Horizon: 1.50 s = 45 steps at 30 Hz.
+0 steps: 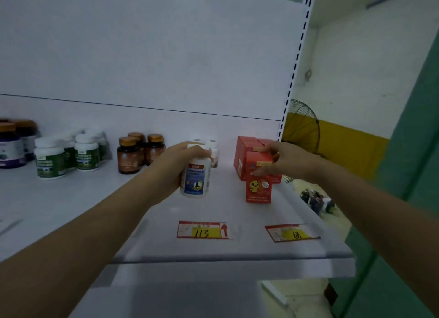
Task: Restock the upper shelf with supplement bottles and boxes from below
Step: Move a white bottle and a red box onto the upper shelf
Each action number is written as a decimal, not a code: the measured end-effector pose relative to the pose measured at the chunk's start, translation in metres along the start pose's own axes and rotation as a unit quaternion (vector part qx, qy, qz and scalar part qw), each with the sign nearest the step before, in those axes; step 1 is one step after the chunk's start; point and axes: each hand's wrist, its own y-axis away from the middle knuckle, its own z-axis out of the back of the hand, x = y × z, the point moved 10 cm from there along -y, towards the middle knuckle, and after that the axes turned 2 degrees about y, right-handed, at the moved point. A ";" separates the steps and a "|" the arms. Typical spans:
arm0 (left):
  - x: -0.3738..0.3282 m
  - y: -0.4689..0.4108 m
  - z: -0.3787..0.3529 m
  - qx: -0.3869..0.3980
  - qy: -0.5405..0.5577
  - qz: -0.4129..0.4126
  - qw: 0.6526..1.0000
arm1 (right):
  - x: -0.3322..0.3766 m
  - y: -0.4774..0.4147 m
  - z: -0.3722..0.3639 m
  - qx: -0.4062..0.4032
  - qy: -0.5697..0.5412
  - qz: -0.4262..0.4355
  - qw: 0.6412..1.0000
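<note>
Starting at the far left of the white metal shelf (pixel 71 199), dark bottles with purple labels and brown caps (pixel 10 149) are cut off by the frame edge. Beside them stand white bottles with green labels (pixel 51 162), then a cluster of amber bottles with bronze caps (pixel 129 156). The print on all of these is too blurred to read.

Near the middle, the left hand (pixel 171 168) wraps its fingers round a white plastic bottle with a blue label (pixel 196 181), gripping the upper half and covering most of the cap. The bottle's long axis runs close to vertical, cap up and leaning slightly toward the back panel, label facing the camera. Whether its base touches the shelf I cannot tell. Behind it, partly hidden by hand and bottle, are more white-capped bottles (pixel 214 149).

To the right, the right hand (pixel 285 161) pinches the top of a red cardboard box with a yellow chick on its front (pixel 258 189), thumb on the front face and fingers curled over the top edge. The box stands upright with its long axis vertical and the chick toward the camera. Its bottom is on the shelf, just in front of a group of matching red boxes (pixel 243 156) that the hand partly hides.

At the shelf's front edge sit two red-and-yellow price tags, one marked 113 (pixel 202 229) and one marked 68 (pixel 292 233). Past the slotted upright (pixel 294 68), a wire fan guard (pixel 303 127) shows only in part.
</note>
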 end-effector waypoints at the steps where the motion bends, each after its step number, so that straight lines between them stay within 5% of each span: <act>1: 0.002 -0.006 0.002 -0.011 0.002 0.004 1.000 | -0.004 -0.010 -0.001 0.003 0.002 0.005 1.000; 26: 0.013 -0.026 0.022 -0.061 -0.004 0.035 0.997 | 0.000 -0.042 0.005 -0.042 0.272 0.041 0.961; 33: -0.002 0.018 0.069 -0.124 0.029 0.035 0.991 | 0.082 -0.035 -0.003 -0.038 0.310 0.103 0.945; 38: -0.025 0.074 0.127 -0.150 0.006 0.013 0.989 | 0.137 -0.023 -0.078 0.063 0.314 0.119 0.940; 45: -0.062 0.176 0.239 -0.179 -0.072 -0.011 0.981 | 0.251 0.009 -0.173 0.094 0.291 0.155 0.939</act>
